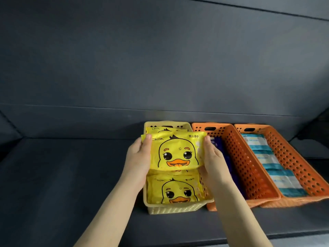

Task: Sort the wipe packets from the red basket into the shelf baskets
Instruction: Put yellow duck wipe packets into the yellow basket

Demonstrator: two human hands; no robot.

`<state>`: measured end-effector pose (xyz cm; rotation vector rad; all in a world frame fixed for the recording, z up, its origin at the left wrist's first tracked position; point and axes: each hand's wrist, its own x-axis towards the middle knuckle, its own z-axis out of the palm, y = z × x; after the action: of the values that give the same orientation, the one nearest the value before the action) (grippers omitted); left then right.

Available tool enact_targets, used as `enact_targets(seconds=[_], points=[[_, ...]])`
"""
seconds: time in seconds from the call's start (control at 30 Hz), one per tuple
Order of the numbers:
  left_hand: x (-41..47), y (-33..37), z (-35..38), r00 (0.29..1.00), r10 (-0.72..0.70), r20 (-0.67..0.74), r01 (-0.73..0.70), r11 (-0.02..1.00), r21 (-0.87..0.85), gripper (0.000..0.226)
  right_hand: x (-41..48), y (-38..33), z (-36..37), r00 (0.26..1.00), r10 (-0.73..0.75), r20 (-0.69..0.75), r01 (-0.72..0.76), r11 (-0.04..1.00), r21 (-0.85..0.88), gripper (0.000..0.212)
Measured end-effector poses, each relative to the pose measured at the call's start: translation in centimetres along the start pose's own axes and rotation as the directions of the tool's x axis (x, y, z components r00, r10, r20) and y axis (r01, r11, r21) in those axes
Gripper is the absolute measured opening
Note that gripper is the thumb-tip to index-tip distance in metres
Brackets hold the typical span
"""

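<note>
A yellow duck wipe packet [178, 152] is held over the pale yellow basket [176, 209] on the dark shelf. My left hand [138, 157] grips its left edge, thumb on top. Its right edge is gripped by my right hand [211, 157]. Below it in the same basket lies another duck packet [175, 190], and more of them show behind. The middle orange basket [249, 168] holds dark blue packets [226, 157], partly hidden by my right hand. White and teal packets [274, 164] lie in a row in the right orange basket [299, 168]. The red basket is out of view.
The three baskets stand side by side on the right half of the dark shelf [71, 175]. The shelf's back wall [160, 68] rises behind them. The front edge of the shelf [293, 234] runs along the bottom right.
</note>
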<state>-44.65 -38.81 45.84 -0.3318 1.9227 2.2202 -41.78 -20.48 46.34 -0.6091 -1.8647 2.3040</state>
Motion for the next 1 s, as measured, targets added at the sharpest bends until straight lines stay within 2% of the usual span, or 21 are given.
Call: enact_targets(seconds=[0.1,0.17,0.2,0.3,0.33,0.43,0.5,0.6,0.63,0.7,0.77,0.83,0.9,0.93,0.97,1.0], points=[[-0.4,0.6,-0.2,0.998,0.022,0.054,-0.019,0.999,-0.050,0.031,-1.0,0.6,0.7,0.997,-0.077,-0.021,0.077,0.997,0.031,0.092],[-0.4,0.4,-0.5,0.997,0.029,0.072,-0.027,0.999,-0.030,0.022,-1.4,0.8,1.1,0.996,-0.075,-0.042,0.076,0.997,0.017,0.096],[-0.5,0.4,-0.7,0.996,0.052,0.073,-0.052,0.999,-0.002,0.022,-1.5,0.8,1.2,0.996,-0.065,-0.059,0.066,0.998,0.001,0.090],[-0.8,0.4,-1.3,0.986,0.129,0.102,-0.145,0.975,0.168,0.022,-1.5,0.7,0.9,1.000,-0.005,-0.031,0.003,0.997,-0.071,0.054],[-0.7,0.2,-1.6,0.982,0.138,0.130,-0.164,0.962,0.218,0.022,-1.5,0.6,0.7,1.000,0.003,-0.015,-0.005,0.995,-0.102,0.050],[-0.5,-0.7,-2.2,0.971,0.140,0.193,-0.197,0.928,0.316,0.041,-1.3,0.7,-0.4,0.993,-0.117,0.009,0.116,0.967,-0.229,0.045],[-0.1,-1.3,-2.2,0.974,0.133,0.183,-0.191,0.917,0.350,0.055,-1.1,1.2,-1.5,0.982,-0.190,-0.006,0.177,0.923,-0.341,0.038],[0.3,-1.8,-1.7,0.983,0.081,0.164,-0.136,0.921,0.365,0.066,-1.3,1.3,-2.5,0.974,-0.221,0.057,0.218,0.833,-0.508,0.017],[0.4,-1.9,-1.5,0.984,0.061,0.168,-0.120,0.923,0.366,0.070,-1.5,1.0,-2.6,0.976,-0.191,0.102,0.215,0.799,-0.561,0.010],[0.7,-2.0,-1.1,0.984,0.039,0.176,-0.102,0.925,0.366,0.072,-1.5,0.8,-2.7,0.974,-0.105,0.200,0.217,0.674,-0.706,0.024],[0.9,-2.2,-0.6,0.982,0.047,0.183,-0.113,0.922,0.370,0.067,-1.7,0.6,-2.3,0.967,-0.063,0.247,0.242,0.531,-0.812,0.024],[1.1,-2.4,-0.4,0.982,0.061,0.179,-0.127,0.915,0.383,0.066,-2.1,0.7,-1.7,0.950,-0.141,0.278,0.310,0.355,-0.882,0.018],[1.2,-2.8,-0.4,0.983,0.076,0.170,-0.140,0.905,0.403,0.065,-1.9,1.0,-1.4,0.895,-0.300,0.329,0.367,0.076,-0.927,0.018],[1.3,-3.0,-0.5,0.983,0.084,0.164,-0.145,0.901,0.408,0.065,-1.6,1.2,-1.3,0.870,-0.340,0.357,0.373,-0.020,-0.928,0.020],[1.3,-3.1,-0.5,0.983,0.092,0.156,-0.149,0.899,0.411,0.064,-1.3,1.3,-1.3,0.874,-0.328,0.357,0.365,-0.039,-0.930,0.023],[1.3,-3.3,-0.5,0.983,0.102,0.150,-0.156,0.897,0.414,0.063,-1.2,1.3,-1.3,0.891,-0.282,0.355,0.367,-0.008,-0.930,0.027]])
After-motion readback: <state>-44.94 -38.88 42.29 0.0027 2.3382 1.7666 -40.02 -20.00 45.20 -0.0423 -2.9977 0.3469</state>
